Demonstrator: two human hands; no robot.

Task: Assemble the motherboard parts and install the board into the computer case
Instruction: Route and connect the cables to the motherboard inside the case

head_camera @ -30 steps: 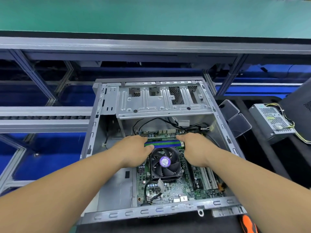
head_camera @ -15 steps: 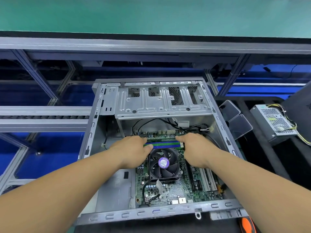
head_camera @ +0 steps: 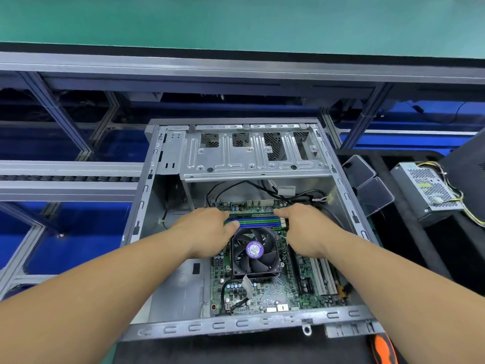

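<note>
Left hand point(head_camera: 207, 229) and right hand point(head_camera: 305, 229), fingers extended, pressing blue-green memory sticks point(head_camera: 256, 222) between them on green motherboard point(head_camera: 273, 292), inside open grey metal case point(head_camera: 349, 206); black cooler fan point(head_camera: 255, 252) just below hands.

Almost nothing here can be read. The round purple sticker point(head_camera: 255, 249) on the hub of the cooler fan point(head_camera: 254, 252) carries a few lines of pale print, but it is too small and blurred for me to make out; it may be a brand name. Beyond the fan, a white label point(head_camera: 286, 190) on the back wall of the computer case point(head_camera: 141, 203) bears fine print, also illegible.
</note>
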